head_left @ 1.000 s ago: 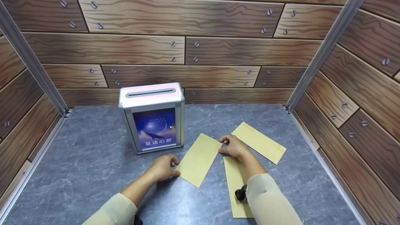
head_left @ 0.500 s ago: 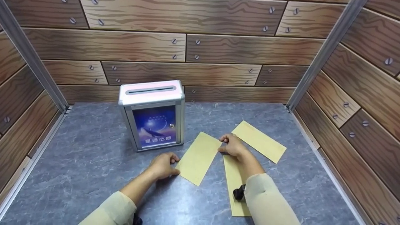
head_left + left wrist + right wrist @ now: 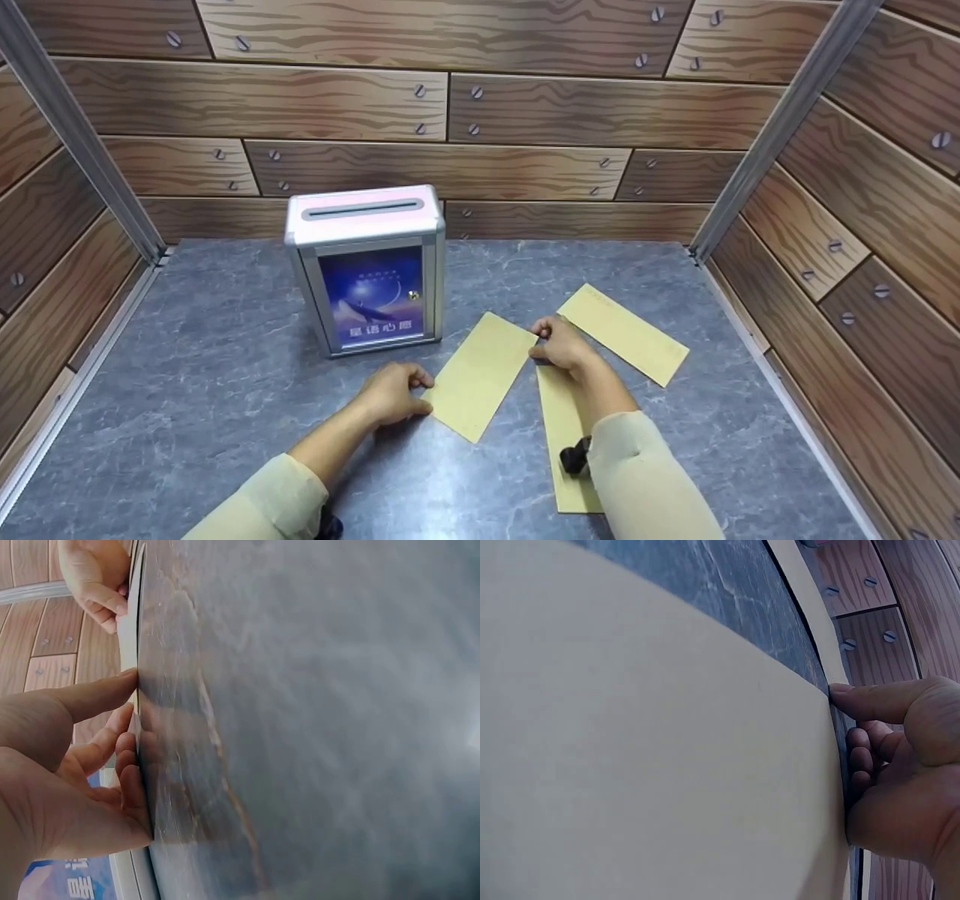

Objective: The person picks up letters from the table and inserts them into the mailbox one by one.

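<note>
In the head view a yellow paper envelope (image 3: 484, 377) lies between my two hands, close over the grey table (image 3: 225, 420). My left hand (image 3: 391, 394) holds its left corner, thumb on the near side and fingers on the far side. Opposite, my right hand (image 3: 566, 346) pinches the right corner with bent fingers. The left wrist view shows this envelope (image 3: 129, 641) edge-on, a thin dark line under it. Beneath my right wrist lies a second envelope (image 3: 564, 442), partly covered by the forearm. It fills much of the right wrist view, where my right thumb (image 3: 877, 701) reaches past its corner.
Behind the left hand stands a metal-framed box (image 3: 367, 274) with a slot (image 3: 364, 209) on top and a picture door with a small lock. A third envelope (image 3: 624, 334) lies beyond the right hand. Wood-patterned walls (image 3: 525, 172) enclose the table at the back and sides.
The head camera has tilted slightly. The middle envelope has turned a little, its far end shifting right, and my right hand has shifted slightly right. The box and other envelopes stay put.
</note>
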### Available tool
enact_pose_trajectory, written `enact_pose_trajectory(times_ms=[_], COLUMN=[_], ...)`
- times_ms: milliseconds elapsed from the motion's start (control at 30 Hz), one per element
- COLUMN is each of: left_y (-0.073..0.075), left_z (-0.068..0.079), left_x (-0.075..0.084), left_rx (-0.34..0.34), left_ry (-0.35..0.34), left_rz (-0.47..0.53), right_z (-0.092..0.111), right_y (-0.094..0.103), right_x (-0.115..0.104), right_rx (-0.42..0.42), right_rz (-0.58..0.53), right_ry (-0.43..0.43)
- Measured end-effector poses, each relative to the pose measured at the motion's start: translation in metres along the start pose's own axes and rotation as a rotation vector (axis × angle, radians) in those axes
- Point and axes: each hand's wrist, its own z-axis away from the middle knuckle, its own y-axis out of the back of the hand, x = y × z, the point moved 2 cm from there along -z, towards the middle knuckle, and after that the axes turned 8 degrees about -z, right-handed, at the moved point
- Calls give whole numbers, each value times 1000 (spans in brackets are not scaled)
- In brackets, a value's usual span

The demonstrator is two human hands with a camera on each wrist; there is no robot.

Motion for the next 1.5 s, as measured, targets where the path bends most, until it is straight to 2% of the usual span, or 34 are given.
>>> enact_pose_trajectory(times_ms=[200, 467, 867, 1267, 1367, 1500], left_y=[0, -1, -2, 1, 3, 3], left_z=[1, 0, 1, -5, -2, 5], left_x=[0, -1, -4, 5, 4, 2], left_rx=[5, 2, 21, 10, -11, -35], left_ry=[-10, -21, -55, -96, -91, -87], left_rz=[14, 16, 3, -30, -34, -14], right_z=[0, 1, 1, 1, 2, 6], right_y=[2, 5, 14, 22, 19, 16], right_x=[1, 4, 9, 7, 7, 7], right_rx=[-16, 2, -26, -22, -38, -3], right_rz=[-83, -133, -355, -418, -396, -417], right_ry=[-4, 50, 109, 123, 131, 139])
